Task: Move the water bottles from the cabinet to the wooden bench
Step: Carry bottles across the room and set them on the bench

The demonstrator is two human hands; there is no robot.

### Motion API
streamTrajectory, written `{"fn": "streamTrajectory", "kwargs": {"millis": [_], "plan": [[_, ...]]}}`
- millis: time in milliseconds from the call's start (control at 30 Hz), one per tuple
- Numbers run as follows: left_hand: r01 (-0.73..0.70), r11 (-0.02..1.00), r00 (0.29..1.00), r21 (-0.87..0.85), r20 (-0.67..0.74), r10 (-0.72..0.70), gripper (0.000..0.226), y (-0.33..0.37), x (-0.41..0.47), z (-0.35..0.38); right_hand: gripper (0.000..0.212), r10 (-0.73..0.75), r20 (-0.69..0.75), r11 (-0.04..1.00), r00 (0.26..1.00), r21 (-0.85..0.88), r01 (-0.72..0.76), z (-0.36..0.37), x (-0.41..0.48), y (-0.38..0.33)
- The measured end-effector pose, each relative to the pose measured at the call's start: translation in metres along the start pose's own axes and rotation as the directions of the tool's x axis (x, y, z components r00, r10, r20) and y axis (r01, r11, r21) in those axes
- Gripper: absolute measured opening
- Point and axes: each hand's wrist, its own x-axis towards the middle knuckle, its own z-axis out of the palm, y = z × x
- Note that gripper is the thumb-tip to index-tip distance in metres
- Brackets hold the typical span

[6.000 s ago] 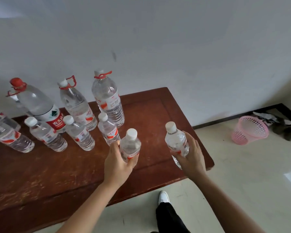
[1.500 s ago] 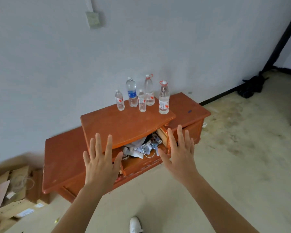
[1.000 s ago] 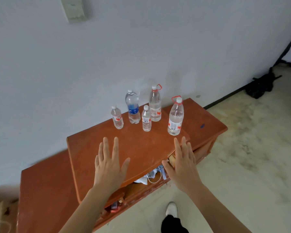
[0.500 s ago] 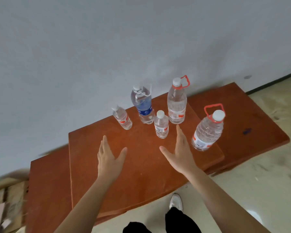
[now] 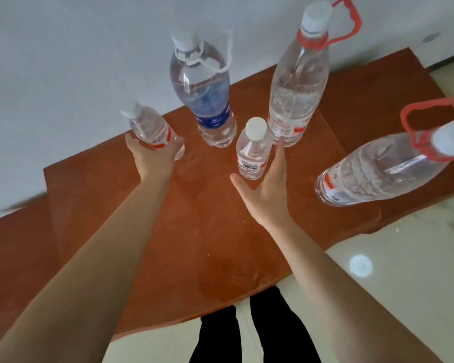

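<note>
My left hand (image 5: 152,157) wraps small clear ribbed bottle (image 5: 155,131); right hand (image 5: 266,189) open, fingers straight together beside white-capped bottle (image 5: 252,150), glossy cabinet (image 5: 194,231).

Pale grey wall (image 5: 76,61) behind; glossy cream floor (image 5: 404,271) at lower right; black trouser legs (image 5: 247,336) at bottom.

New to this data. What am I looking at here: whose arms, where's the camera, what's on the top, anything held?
There is no robot: a person wears one wide-angle camera on the head, looking down at their own bare arms. The left hand is closing around a small bottle on the orange-brown cabinet top. The right hand is open beside another small bottle, not gripping it. Three big bottles also stand there: a blue-label one and two red-handled ones. The lens makes them look tilted.
</note>
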Motion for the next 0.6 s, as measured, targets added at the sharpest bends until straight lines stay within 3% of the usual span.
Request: {"fn": "streamTrajectory", "kwargs": {"millis": [200, 367, 500, 600], "plan": [[-0.147, 0.982, 0.989, 0.115, -0.008, 0.149, 0.075, -0.012, 0.012, -0.005, 0.09, -0.085, -0.114, 0.995, 0.99, 0.038, 0.09, 0.021, 0.022, 0.015], [-0.233, 0.963, 0.97, 0.138, 0.098, 0.221, 0.07, -0.047, -0.03, -0.027, 0.08, -0.137, -0.2, 0.99, 0.97, -0.008, 0.139, 0.03, 0.004, 0.016], [-0.243, 0.959, 0.963, 0.144, 0.151, 0.221, 0.061, -0.088, -0.075, -0.048, 0.079, -0.188, -0.114, 0.982, 0.976, -0.039, 0.185, 0.03, -0.024, 0.018], [-0.218, 0.965, 0.97, 0.147, 0.145, 0.197, 0.07, -0.107, -0.105, -0.056, 0.076, -0.196, -0.05, 0.98, 0.979, -0.054, 0.194, 0.029, -0.051, 0.019]]}}
